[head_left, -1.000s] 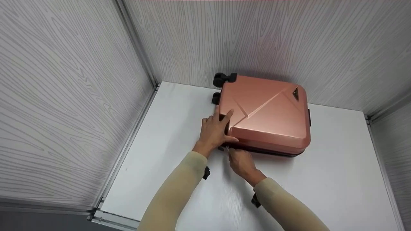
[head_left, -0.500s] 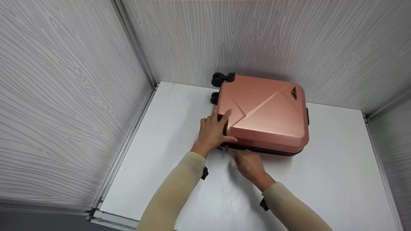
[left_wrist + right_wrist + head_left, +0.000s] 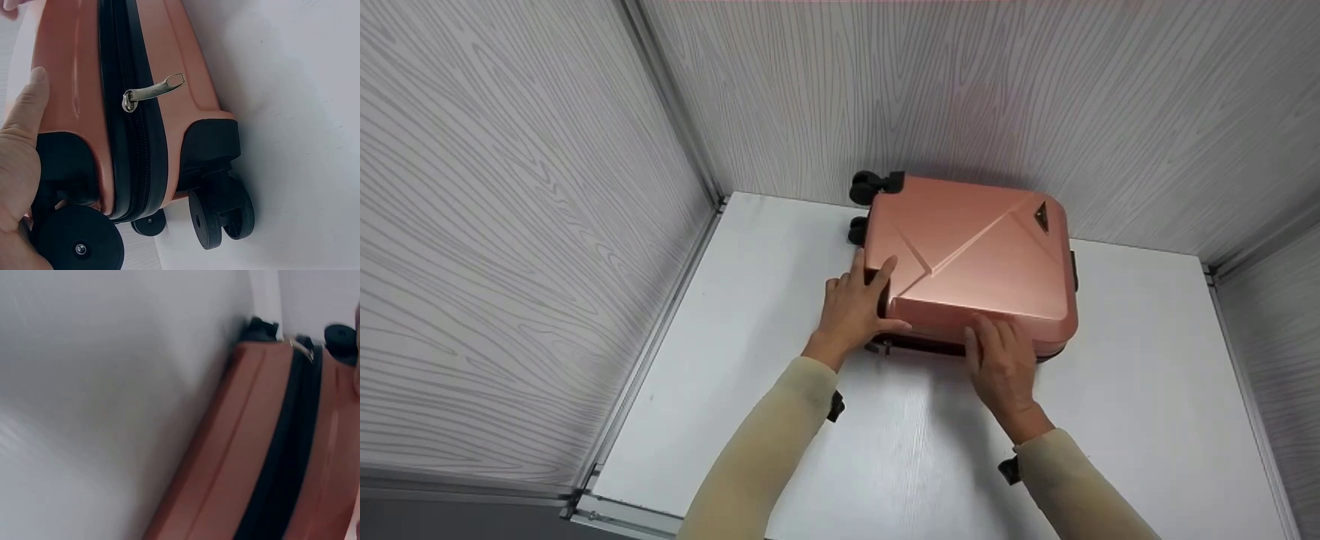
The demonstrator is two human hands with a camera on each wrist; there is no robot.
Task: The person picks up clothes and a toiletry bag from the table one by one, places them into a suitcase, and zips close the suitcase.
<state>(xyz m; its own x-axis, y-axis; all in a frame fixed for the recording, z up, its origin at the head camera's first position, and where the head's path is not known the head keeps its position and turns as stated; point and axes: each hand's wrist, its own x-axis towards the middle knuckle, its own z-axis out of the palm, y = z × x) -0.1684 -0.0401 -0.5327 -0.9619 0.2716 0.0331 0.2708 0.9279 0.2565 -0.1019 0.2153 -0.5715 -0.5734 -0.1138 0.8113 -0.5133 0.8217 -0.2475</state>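
A rose-pink hard-shell suitcase [image 3: 975, 247] lies flat, its black wheels [image 3: 867, 187] pointing left. My left hand [image 3: 849, 309] rests spread over its near left corner, around a wheel mount, with the thumb along the front side. In the left wrist view, a metal zipper pull [image 3: 154, 91] sticks out from the black zipper band [image 3: 140, 163] close to that corner. My right hand [image 3: 1006, 367] is at the front side, right of the middle, its fingertips at the shell's upper edge. In the right wrist view the zipper band [image 3: 281, 467] runs back toward the wheels.
The suitcase lies on a white tabletop [image 3: 870, 450], close to the wood-grain back panel [image 3: 960, 90]. A similar panel [image 3: 510, 225] stands on the left, and another [image 3: 1282, 300] on the right. Metal rails edge the tabletop.
My right hand has left the zipper pull near the left corner and moved right along the front side, its fingers rising to the shell's edge. My left hand stays on the corner.
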